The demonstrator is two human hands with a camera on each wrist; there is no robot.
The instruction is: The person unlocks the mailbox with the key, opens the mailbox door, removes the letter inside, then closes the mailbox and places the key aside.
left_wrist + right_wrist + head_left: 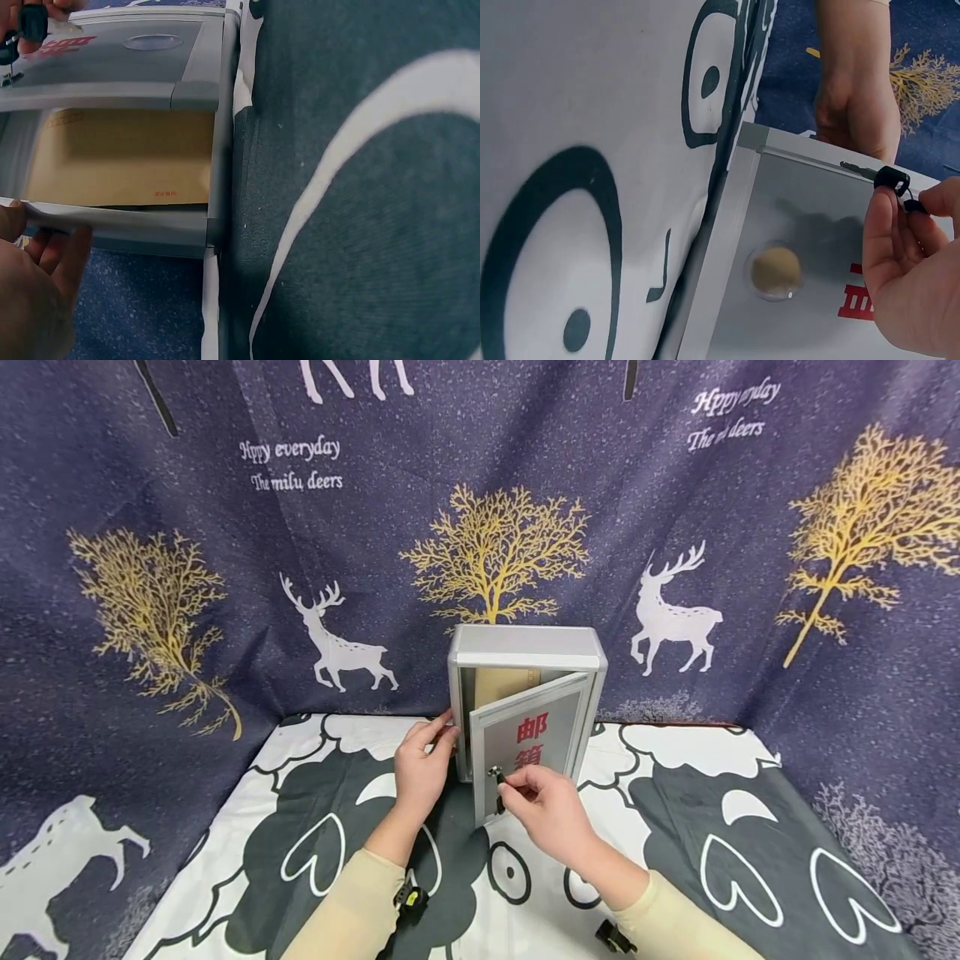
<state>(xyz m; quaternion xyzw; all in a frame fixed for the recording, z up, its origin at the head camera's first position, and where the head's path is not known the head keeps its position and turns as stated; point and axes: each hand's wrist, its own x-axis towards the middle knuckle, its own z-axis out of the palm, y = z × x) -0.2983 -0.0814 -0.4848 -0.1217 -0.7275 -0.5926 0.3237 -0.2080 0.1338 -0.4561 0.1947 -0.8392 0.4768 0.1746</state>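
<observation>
A grey metal mailbox with red characters on its door stands upright on the cloth, door swung partly outward. A brown envelope stands inside. My left hand holds the box's left edge, thumb at the front rim and fingers along the outer side. In front of the door, my right hand pinches a small bunch of black-headed keys near the lock. One key's metal blade shows in the right wrist view. I cannot tell whether another key sits in the lock.
A black and white patterned cloth covers the table. Close behind the box hangs a dark blue curtain printed with deer and trees. The door has a round window.
</observation>
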